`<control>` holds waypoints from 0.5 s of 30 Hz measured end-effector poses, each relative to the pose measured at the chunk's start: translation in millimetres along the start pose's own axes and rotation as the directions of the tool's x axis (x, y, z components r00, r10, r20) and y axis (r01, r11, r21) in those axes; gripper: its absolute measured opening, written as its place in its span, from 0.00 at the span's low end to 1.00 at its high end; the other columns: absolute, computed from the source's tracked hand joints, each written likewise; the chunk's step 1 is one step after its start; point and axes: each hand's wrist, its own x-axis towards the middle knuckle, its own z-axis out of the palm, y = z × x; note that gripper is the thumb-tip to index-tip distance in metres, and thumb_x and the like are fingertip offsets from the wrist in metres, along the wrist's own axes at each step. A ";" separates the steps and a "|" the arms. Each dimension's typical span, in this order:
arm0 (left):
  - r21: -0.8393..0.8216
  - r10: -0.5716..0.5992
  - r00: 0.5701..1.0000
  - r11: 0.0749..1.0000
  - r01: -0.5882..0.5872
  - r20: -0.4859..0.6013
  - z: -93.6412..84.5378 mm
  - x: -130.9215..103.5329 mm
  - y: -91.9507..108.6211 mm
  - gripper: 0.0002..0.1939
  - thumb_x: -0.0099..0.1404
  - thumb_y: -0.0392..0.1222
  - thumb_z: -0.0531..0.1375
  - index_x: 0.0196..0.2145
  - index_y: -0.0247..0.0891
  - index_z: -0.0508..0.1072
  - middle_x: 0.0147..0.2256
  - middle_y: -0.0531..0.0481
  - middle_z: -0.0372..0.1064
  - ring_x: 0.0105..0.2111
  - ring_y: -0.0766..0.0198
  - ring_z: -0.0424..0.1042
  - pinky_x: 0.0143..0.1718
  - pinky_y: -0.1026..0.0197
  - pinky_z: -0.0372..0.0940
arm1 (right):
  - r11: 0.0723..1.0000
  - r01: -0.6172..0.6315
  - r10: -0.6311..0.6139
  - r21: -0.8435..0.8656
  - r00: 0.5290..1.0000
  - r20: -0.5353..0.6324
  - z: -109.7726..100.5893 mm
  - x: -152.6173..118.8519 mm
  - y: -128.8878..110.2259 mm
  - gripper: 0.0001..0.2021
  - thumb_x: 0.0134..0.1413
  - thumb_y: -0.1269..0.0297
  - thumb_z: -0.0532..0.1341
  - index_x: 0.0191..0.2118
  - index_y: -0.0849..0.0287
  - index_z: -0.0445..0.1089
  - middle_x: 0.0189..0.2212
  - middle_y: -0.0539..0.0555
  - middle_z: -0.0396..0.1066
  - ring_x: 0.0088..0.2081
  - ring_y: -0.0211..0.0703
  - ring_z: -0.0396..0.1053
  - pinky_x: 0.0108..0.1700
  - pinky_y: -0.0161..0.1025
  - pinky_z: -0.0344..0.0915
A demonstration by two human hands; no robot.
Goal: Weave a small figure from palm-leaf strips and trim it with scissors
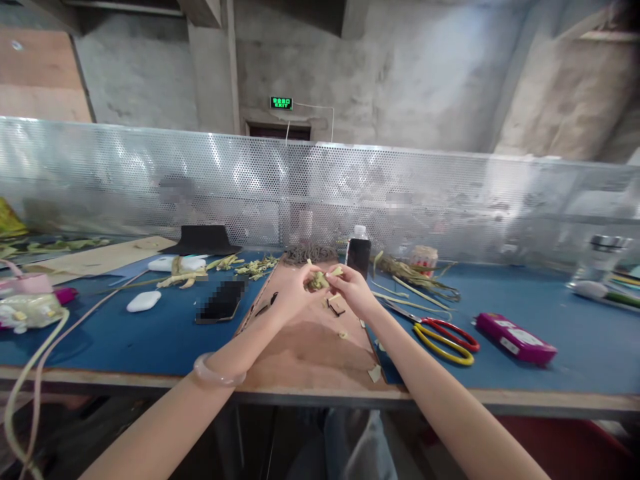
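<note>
My left hand (295,287) and my right hand (354,288) meet over a brown board (310,363). Between them is a small bundle of pale green plant strips (317,281), its exact form too small to make out. The left fingers curl round one side of the bundle; the right fingers pinch its other side, near a strip end that sticks up. Just below the hands lie a small dark tool (336,307) and a few pale scraps (375,373). Another small black tool (273,299) rests at the board's left edge.
Scissors (445,340) with red and yellow handles and a purple packet (515,339) lie to the right. Behind stand a dark-labelled bottle (359,250) and long dried strips (425,280). Leftward are a phone (223,301), a white case (144,301) and cables (43,357). A perforated metal screen (240,193) closes the back.
</note>
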 end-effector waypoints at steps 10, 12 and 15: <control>-0.036 -0.023 1.000 0.999 0.023 -0.005 1.0 0.8 2.2 0.16 0.56 0.39 0.62 0.43 0.38 0.68 0.33 0.50 0.73 0.32 0.63 0.72 0.33 0.62 0.66 | 1.000 0.005 -0.005 0.013 1.000 0.008 0.6 -0.6 -4.2 0.14 0.42 0.54 0.68 0.30 0.57 0.68 0.23 0.46 0.64 0.24 0.34 0.61 0.26 0.34 0.59; -0.024 -0.019 1.000 1.000 0.019 -0.015 0.9 0.8 1.9 0.16 0.56 0.39 0.62 0.43 0.38 0.68 0.33 0.50 0.73 0.32 0.63 0.72 0.34 0.62 0.66 | 1.000 0.000 0.000 0.009 1.000 0.010 1.5 -1.0 -5.7 0.15 0.42 0.53 0.68 0.30 0.57 0.67 0.23 0.46 0.64 0.24 0.34 0.61 0.26 0.34 0.59; -0.018 -0.001 1.000 1.000 0.001 -0.018 0.7 0.6 0.7 0.17 0.55 0.39 0.63 0.43 0.38 0.68 0.34 0.49 0.73 0.34 0.62 0.73 0.35 0.62 0.67 | 1.000 -0.006 0.006 -0.002 1.000 0.007 2.0 -1.5 -6.9 0.15 0.41 0.53 0.68 0.29 0.58 0.67 0.23 0.46 0.63 0.24 0.34 0.61 0.26 0.33 0.59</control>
